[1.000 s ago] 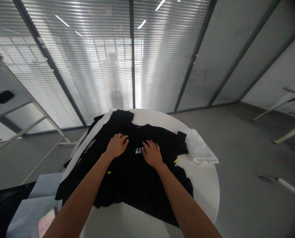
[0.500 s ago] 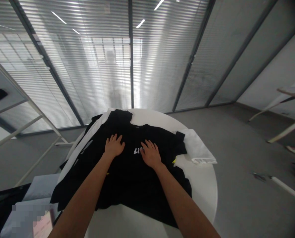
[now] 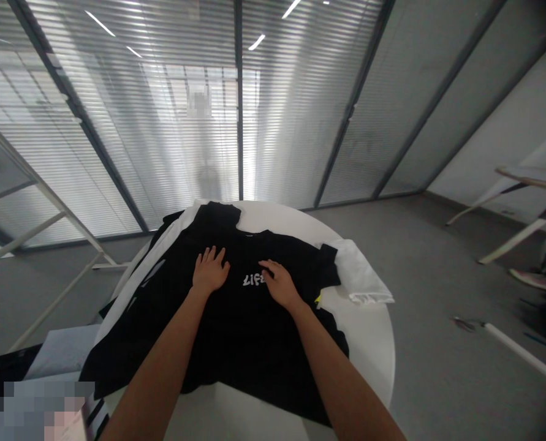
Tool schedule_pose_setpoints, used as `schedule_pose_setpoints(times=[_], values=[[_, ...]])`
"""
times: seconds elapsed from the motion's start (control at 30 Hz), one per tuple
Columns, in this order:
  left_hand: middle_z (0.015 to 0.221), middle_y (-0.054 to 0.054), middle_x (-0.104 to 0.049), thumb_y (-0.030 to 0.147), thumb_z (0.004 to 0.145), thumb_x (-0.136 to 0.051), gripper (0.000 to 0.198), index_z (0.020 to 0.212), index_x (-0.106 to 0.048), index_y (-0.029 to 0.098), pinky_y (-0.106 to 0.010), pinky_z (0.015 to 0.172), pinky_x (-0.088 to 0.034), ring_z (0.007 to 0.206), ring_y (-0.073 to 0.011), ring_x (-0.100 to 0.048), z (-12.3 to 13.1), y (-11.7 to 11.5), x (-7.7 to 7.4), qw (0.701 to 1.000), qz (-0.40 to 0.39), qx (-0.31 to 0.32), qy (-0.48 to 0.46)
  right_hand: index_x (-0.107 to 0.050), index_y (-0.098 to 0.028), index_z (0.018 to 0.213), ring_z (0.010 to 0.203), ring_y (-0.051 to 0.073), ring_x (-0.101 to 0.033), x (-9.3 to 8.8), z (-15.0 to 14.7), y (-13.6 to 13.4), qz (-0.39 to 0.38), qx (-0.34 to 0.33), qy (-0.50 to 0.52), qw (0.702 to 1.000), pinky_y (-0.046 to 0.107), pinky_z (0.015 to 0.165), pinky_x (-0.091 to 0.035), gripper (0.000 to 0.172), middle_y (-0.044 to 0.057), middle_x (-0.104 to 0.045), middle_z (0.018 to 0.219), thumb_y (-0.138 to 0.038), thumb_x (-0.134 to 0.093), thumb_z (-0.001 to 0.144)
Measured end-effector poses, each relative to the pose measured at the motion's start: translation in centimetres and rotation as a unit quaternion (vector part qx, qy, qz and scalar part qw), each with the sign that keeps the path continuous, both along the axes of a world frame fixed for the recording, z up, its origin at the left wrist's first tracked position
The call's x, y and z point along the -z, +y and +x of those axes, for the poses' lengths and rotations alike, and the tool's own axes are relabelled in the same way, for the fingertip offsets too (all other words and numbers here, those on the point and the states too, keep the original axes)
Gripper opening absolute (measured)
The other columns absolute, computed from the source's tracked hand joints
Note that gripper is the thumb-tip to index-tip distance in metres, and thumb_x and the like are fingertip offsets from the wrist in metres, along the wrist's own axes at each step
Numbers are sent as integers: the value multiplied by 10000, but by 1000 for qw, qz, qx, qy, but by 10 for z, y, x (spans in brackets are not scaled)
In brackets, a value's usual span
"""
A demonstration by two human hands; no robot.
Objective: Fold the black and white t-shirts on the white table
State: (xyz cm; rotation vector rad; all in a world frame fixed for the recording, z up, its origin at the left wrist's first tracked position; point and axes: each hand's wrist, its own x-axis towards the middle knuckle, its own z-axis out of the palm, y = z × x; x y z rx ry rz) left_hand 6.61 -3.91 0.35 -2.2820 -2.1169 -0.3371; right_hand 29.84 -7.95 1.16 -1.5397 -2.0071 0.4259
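Nearest me, a bare wedge of white round table (image 3: 236, 411) fronts the hem of a black T-shirt (image 3: 254, 334), which lies spread beneath my forearms and hands, its length running from that hem away from me to the collar. My left hand (image 3: 209, 269) lies over dark cloth, fingers fanned, gripping nothing; I cannot tell where one dark layer there ends and another begins. My right hand (image 3: 279, 285), fingers closer together and thumb apart, pinches no cloth that I can see; it covers the end of the white lettering (image 3: 253, 280) and is nearer the short sleeve (image 3: 331, 266) at right. Beyond both hands sits the collar (image 3: 250, 233); a white garment (image 3: 362, 272) reaches the table's right edge. Farthest off, blinds (image 3: 199, 147) line the wall.
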Motion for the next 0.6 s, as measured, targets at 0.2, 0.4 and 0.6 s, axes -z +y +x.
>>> schedule_pose_setpoints(times=[0.2, 0.4, 0.6], values=[[1444, -131, -459, 269, 904, -387, 489, 1367, -506, 168, -442, 1159, -220, 1386, -260, -340, 4, -18, -10, 996, 70, 56, -4, -656, -206, 1125, 1109, 231, -541, -24, 49, -2, 97, 220, 20, 970, 399, 1006, -361, 374, 64, -651, 1158, -191, -415, 839], [1461, -91, -442, 265, 894, -424, 494, 1382, -487, 227, -444, 1156, -241, 1397, -252, -321, 14, -46, -8, 991, 40, 129, -9, -635, -201, 1189, 1102, 316, -531, -28, 96, -7, -1, 419, 25, 908, 480, 939, -395, 434, 149, -590, 1191, -303, -477, 798], [1460, -76, -449, 304, 898, -432, 479, 1367, -502, 241, -459, 1158, -220, 1395, -249, -326, 13, -47, -7, 991, -6, 132, -11, -651, -143, 1136, 1036, 277, -577, -9, 118, 7, -21, 412, 113, 904, 399, 920, -435, 446, 154, -656, 1039, -323, -508, 754]])
